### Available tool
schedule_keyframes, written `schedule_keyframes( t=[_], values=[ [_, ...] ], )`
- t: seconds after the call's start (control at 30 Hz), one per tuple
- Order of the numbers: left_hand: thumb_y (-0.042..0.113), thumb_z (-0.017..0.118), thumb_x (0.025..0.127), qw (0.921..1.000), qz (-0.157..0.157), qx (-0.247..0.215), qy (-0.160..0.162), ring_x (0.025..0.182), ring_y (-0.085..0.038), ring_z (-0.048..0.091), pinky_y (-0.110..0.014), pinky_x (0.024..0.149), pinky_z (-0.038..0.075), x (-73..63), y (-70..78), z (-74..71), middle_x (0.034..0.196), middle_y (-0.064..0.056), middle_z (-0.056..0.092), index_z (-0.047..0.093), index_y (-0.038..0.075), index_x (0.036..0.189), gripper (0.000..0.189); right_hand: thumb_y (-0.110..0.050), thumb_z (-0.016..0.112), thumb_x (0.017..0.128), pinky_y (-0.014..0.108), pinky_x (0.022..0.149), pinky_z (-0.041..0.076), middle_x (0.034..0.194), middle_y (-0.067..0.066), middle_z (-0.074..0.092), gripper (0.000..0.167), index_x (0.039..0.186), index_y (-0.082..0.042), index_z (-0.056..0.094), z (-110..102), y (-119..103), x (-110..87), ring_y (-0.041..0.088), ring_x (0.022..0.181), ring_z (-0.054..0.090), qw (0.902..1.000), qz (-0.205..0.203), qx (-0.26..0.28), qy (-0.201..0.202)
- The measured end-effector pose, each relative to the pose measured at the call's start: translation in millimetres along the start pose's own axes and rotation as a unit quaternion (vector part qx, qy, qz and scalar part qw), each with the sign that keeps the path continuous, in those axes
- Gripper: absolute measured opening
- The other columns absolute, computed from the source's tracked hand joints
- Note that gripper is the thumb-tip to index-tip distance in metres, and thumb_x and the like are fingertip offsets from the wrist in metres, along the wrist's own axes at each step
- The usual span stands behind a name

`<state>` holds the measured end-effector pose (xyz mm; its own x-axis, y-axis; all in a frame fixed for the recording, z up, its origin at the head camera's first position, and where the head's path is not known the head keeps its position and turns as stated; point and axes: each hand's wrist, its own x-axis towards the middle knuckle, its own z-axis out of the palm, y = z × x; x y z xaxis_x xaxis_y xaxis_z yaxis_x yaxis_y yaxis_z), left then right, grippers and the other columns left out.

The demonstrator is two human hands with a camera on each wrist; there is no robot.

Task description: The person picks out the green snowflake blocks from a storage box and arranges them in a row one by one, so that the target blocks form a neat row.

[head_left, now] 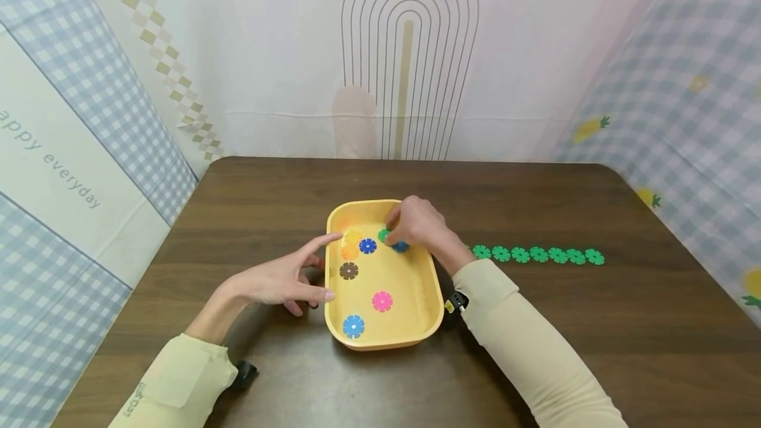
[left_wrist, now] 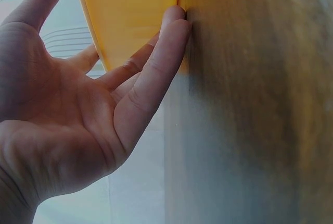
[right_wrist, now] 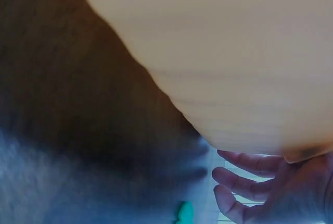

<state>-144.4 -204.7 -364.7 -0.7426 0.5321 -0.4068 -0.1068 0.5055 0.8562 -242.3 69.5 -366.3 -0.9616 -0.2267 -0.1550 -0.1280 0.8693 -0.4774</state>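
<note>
A yellow tray [head_left: 410,316] stands mid-table with several notched plastic snowflake discs in it. My left hand [head_left: 276,279] is at its left side, index finger and thumb spread on the rim; in the left wrist view other fingers touch the outer wall. My right hand [head_left: 419,220] reaches over the far right rim and pinches a green snowflake disc [head_left: 383,235] inside. A blue disc [head_left: 400,246] lies under that hand, partly hidden. Nearby are a dark blue disc [head_left: 368,246], orange disc [head_left: 349,252], brown disc [head_left: 349,271], pink disc [head_left: 382,301] and light blue disc [head_left: 353,326].
A row of several green snowflake discs [head_left: 538,254] runs across the brown table [head_left: 523,203] right of the tray; the right forearm partly covers its near end. A patterned cloth [head_left: 285,71] hangs behind the table.
</note>
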Motion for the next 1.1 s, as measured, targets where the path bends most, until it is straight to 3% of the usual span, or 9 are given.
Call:
schedule_keyframes(
  t=[0.4, 0.73, 0.87, 1.1],
  values=[
    [0.034, 0.079, 0.096, 1.0, 0.002, 0.0, -0.003, 0.092, -0.027, 0.071, -0.045, 0.078, 0.064, 1.1, 0.1, 0.4, 0.16, -0.027, 0.028, 0.011, 0.042, 0.166, 0.099, -0.022, 0.093, 0.08, 0.03, 0.072, 0.061, 0.114, 0.007, 0.075, 0.029, 0.106, -0.011, 0.083, -2.7, 8.2, 0.6, 0.021, 0.091, 0.068, 0.9984, -0.051, -0.017, -0.017],
    [0.035, 0.08, 0.096, 1.0, 0.003, 0.003, -0.002, 0.092, -0.027, 0.071, -0.045, 0.078, 0.064, 0.6, -1.0, -0.6, 0.16, -0.026, 0.028, 0.01, 0.042, 0.166, 0.099, -0.021, 0.091, 0.08, 0.027, 0.061, 0.056, 0.102, 0.008, 0.068, 0.016, 0.084, -0.013, 0.078, -4.3, 6.9, -0.2, 0.019, 0.076, 0.066, 0.9974, -0.06, -0.034, -0.021],
    [0.035, 0.08, 0.096, 0.9999, 0.009, 0.0, -0.007, 0.09, -0.027, 0.07, -0.045, 0.077, 0.064, 0.2, -1.3, -0.1, 0.158, -0.024, 0.032, 0.01, 0.041, 0.167, 0.1, -0.025, 0.09, 0.08, 0.029, 0.062, 0.053, 0.107, 0.009, 0.058, 0.018, 0.077, -0.015, 0.074, -4.2, 6.4, -1.4, 0.021, 0.086, 0.061, 0.9951, -0.066, -0.07, -0.02],
    [0.034, 0.08, 0.096, 0.9999, 0.011, 0.004, -0.004, 0.089, -0.027, 0.07, -0.045, 0.076, 0.064, 0.6, -0.6, 0.1, 0.155, -0.024, 0.036, 0.011, 0.041, 0.166, 0.099, -0.028, 0.09, 0.08, 0.032, 0.066, 0.052, 0.111, 0.007, 0.056, 0.022, 0.077, -0.017, 0.071, -3.8, 5.7, -2.0, 0.025, 0.094, 0.054, 0.9907, -0.086, -0.105, -0.011]
  ],
)
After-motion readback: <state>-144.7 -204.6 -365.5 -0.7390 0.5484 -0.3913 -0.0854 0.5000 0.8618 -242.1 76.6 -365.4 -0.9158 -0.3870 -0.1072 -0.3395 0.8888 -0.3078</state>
